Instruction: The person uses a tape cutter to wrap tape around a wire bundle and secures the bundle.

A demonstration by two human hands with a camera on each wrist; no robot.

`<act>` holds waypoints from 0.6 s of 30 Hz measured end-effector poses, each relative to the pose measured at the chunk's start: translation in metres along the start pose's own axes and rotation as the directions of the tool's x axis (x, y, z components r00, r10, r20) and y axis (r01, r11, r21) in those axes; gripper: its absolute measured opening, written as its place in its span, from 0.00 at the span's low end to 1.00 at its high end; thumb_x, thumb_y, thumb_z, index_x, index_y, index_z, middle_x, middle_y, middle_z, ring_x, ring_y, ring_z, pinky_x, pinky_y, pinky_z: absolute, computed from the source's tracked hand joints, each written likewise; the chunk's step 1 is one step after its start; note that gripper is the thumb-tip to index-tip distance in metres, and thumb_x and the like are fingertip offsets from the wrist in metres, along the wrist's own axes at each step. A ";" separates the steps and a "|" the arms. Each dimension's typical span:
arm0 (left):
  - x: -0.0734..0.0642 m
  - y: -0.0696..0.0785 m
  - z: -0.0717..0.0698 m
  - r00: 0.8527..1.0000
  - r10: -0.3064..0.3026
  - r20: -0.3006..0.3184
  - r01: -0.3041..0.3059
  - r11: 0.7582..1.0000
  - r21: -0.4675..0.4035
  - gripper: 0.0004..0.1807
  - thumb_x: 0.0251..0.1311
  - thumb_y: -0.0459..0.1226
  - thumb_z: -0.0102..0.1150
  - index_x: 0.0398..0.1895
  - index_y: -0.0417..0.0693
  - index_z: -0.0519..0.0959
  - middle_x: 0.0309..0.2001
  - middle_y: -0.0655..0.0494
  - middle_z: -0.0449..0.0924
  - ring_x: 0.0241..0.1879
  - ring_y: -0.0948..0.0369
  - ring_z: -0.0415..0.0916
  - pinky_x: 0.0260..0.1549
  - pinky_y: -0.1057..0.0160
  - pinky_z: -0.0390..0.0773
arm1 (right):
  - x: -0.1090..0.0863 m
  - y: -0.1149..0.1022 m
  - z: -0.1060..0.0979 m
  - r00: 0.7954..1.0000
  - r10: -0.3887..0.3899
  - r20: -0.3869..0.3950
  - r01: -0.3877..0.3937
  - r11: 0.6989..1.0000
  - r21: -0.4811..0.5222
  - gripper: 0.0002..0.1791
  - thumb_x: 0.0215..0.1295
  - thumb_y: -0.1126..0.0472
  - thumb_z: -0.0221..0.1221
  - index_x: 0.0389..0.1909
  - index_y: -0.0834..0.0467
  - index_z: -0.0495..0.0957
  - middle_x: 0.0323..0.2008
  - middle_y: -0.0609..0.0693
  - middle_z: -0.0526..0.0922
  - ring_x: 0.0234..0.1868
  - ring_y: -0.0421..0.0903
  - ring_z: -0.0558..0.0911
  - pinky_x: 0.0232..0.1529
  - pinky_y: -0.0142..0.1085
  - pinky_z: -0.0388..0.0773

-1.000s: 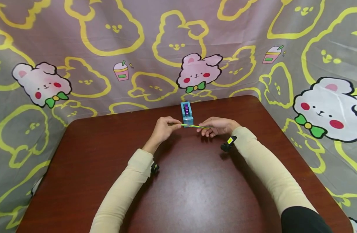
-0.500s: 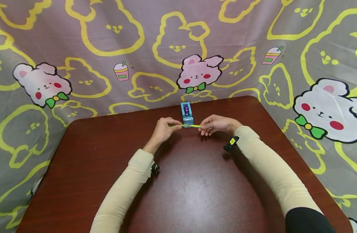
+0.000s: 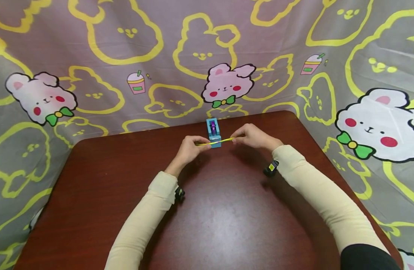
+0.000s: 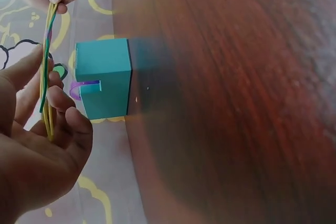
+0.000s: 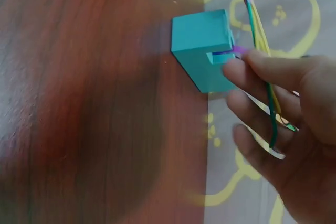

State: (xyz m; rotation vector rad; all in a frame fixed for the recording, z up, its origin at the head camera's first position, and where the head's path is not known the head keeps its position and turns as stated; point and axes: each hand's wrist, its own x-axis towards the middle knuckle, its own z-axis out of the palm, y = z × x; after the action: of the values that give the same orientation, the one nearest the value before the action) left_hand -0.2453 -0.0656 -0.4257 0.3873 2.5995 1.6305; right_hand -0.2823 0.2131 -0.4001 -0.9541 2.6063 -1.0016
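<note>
A thin bundle of yellow and green strands (image 3: 227,140), like wires, stretches between both hands above the table. My left hand (image 3: 190,148) pinches its left part between thumb and fingertips. The right hand (image 3: 253,135) pinches the other end, slightly higher, so the bundle tilts up to the right. A small purple-pink patch (image 4: 49,34) shows partway along the strands in the left wrist view. Just behind the bundle stands a teal tape dispenser (image 3: 217,144) with a purple roll (image 3: 212,127). In the right wrist view, loose strand ends hang past the curled fingers (image 5: 251,114).
The dark reddish-brown table (image 3: 207,210) spreads out toward me. At its far edge hangs a grey-pink curtain (image 3: 173,45) with cartoon bears and rabbits, which also closes in both sides. Black wrist cameras (image 3: 271,168) sit on the cuffs.
My right hand has moved up and a little away, with its fingers pinching the strand end. The bundle now slopes upward to the right. The left hand and tape dispenser have hardly moved.
</note>
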 end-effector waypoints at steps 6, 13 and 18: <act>0.008 -0.007 -0.006 0.983 -0.125 0.134 0.134 0.989 -0.059 0.30 0.76 0.50 0.49 0.38 0.29 0.85 0.27 0.33 0.77 0.17 0.62 0.61 0.19 0.63 0.62 | -0.003 -0.007 0.005 0.977 -0.189 -0.099 0.150 0.938 -0.314 0.10 0.64 0.68 0.66 0.45 0.61 0.88 0.41 0.52 0.89 0.43 0.49 0.85 0.47 0.46 0.80; 0.017 -0.014 -0.015 0.916 -0.233 0.327 0.257 0.966 -0.031 0.32 0.78 0.53 0.43 0.43 0.32 0.86 0.22 0.54 0.73 0.19 0.61 0.63 0.23 0.61 0.67 | -0.008 0.002 0.020 0.881 -0.443 -0.165 0.279 0.769 -0.575 0.10 0.64 0.70 0.65 0.44 0.62 0.88 0.37 0.51 0.89 0.40 0.51 0.83 0.42 0.45 0.78; 0.017 -0.013 -0.015 0.897 -0.260 0.357 0.291 0.956 -0.033 0.28 0.78 0.49 0.47 0.44 0.32 0.86 0.22 0.54 0.73 0.19 0.61 0.63 0.23 0.61 0.67 | -0.012 0.007 0.026 0.891 -0.423 -0.168 0.254 0.768 -0.588 0.11 0.63 0.71 0.65 0.46 0.61 0.87 0.39 0.51 0.89 0.42 0.51 0.82 0.44 0.45 0.77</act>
State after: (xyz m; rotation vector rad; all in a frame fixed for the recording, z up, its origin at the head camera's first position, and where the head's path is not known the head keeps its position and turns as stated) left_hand -0.2673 -0.0804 -0.4292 0.2587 2.1977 1.4224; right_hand -0.2666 0.2105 -0.4243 -1.5737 3.1310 -0.4527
